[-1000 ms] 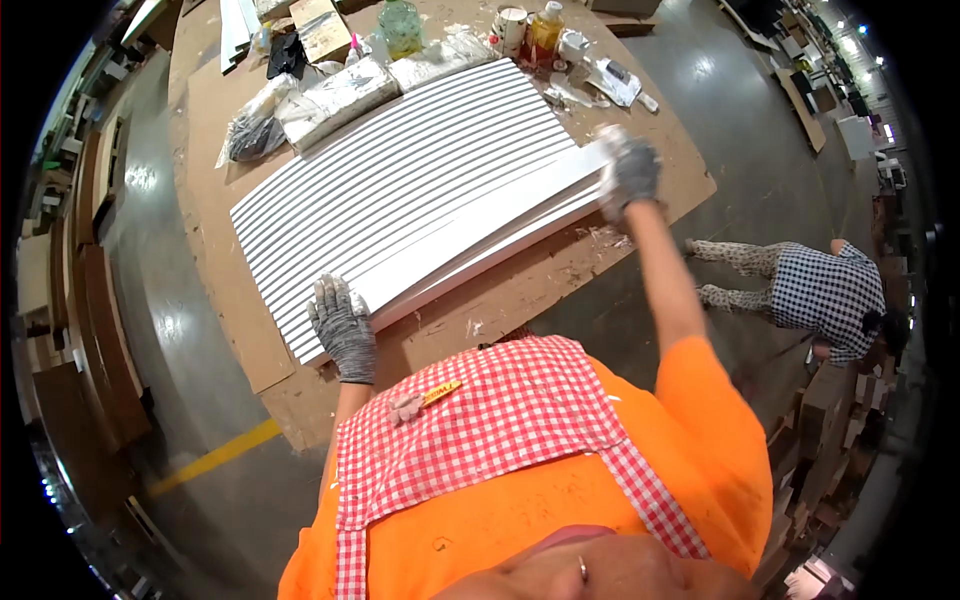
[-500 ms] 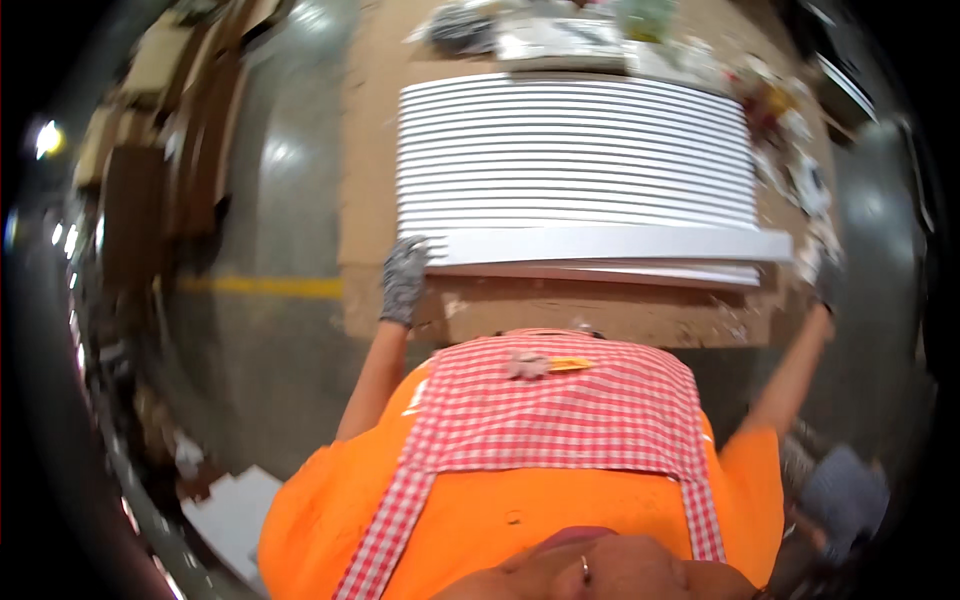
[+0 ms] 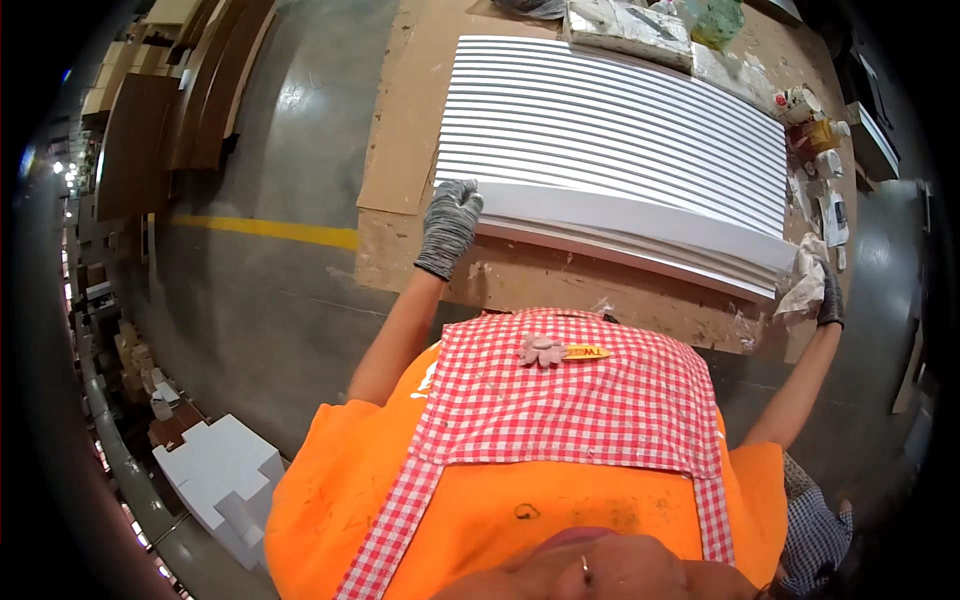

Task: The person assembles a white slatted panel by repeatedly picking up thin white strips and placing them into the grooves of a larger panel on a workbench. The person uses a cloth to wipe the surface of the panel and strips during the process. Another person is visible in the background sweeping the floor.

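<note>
My left hand (image 3: 452, 228), in a grey knit glove, is closed around the left end of a white slat (image 3: 620, 222). This slat lies along the near side of a row of several white slats (image 3: 610, 115), set side by side with dark lines between them. At the slat's right end, my right hand (image 3: 830, 298) wears a dark grey glove and grips a crumpled, stained white rag (image 3: 803, 278). The rag is by the slat's end; whether it touches it, I cannot tell. The right fingertips are mostly hidden behind the rag.
The slats rest on a worktable covered in brown cardboard (image 3: 400, 180). Behind them sit a smeared white block (image 3: 630, 30) and a green translucent container (image 3: 716, 22). Small jars (image 3: 798, 104) stand at the right. Brown boards (image 3: 140, 150) lean beyond the floor's yellow line (image 3: 270, 231).
The view has turned, so the table and slats now slant down to the right. My left hand still holds the slat's left end. The rag at my right hand shows more plainly.
</note>
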A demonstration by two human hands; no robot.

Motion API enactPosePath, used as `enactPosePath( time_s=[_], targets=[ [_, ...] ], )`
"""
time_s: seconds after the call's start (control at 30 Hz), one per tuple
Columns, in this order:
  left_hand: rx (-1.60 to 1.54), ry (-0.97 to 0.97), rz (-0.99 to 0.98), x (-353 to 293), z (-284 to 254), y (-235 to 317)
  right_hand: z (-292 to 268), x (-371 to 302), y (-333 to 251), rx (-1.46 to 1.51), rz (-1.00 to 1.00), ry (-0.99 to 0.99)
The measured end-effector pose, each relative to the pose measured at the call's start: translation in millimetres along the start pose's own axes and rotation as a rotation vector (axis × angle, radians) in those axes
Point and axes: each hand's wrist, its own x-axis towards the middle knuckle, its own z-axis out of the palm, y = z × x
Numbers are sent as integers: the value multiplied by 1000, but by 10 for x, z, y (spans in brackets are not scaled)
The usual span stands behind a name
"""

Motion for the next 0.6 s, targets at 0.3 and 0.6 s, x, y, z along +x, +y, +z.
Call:
enactPosePath(
  time_s=[0.3,0.6],
  targets=[
    [140,-28,115,-65,100,90,76,99,-241,-88,-55,-6],
    [541,186,568,-125,25,-104,1242,-1717,-2013,-289,-700,-224]
  ],
)
